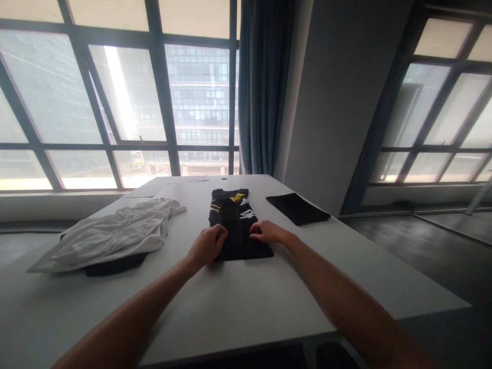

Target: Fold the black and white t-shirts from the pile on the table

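Observation:
A black T-shirt (230, 210) with yellow and white print lies in a narrow folded shape on the white table, its neckline at the far end. My left hand (207, 243) is closed at its near left side, fingertips pinched on the dark cloth. On the opposite side my right hand (269, 232) pinches the shirt's right part between thumb and fingers. Under both hands the near end is a flat black area (246, 252); whether it is cloth or a separate sheet I cannot tell.
A crumpled pile of white cloth (126, 230) lies at the left, with a dark piece (115, 264) beneath it. Flat black folded cloth or sheets (298, 207) lie at the right edge of the table (369, 277). Windows and a curtain (261, 92) stand behind.

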`<state>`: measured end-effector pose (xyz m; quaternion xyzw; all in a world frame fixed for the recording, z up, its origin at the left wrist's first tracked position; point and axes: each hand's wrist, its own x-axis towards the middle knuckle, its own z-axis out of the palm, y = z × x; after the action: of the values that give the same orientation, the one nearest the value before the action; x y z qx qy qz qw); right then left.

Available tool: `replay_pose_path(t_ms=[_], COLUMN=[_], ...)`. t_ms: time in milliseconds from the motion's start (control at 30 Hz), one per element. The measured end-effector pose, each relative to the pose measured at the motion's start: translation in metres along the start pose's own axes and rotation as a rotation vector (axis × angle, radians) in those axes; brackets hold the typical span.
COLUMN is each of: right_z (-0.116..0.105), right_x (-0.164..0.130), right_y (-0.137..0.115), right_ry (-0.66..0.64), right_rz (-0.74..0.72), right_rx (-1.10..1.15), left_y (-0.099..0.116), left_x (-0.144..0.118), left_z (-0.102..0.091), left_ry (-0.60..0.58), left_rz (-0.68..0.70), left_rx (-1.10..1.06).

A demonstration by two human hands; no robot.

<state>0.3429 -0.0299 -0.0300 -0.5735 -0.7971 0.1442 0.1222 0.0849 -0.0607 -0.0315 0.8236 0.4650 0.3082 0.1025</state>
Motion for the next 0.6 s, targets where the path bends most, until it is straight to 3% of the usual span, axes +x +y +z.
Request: replay_pose_path(t_ms=[133, 200, 400, 600], right_z=[0.0, 0.001, 0.011, 0.02], right_x=[0.0, 0.0, 0.02, 0.082], right_y=[0.001, 0.002, -0.011, -0.035], right_ry=[0.009, 0.034, 0.248, 0.189], right_rz=[-0.012, -0.02, -0.021, -0.057], right_rx=[-0.01, -0.019, -0.108, -0.225], left_y=[0.0, -0.002, 0.0, -0.002], left_x=[-0.006, -0.007, 0.002, 0.002], left_z=[0.014, 0.016, 0.012, 0.014], left_ry=[-0.163, -0.178, 0.04, 0.097], left_rz=[0.036, 0.076, 0.095, 0.138], left_rx=[0.027, 0.01, -0.255, -0.348])
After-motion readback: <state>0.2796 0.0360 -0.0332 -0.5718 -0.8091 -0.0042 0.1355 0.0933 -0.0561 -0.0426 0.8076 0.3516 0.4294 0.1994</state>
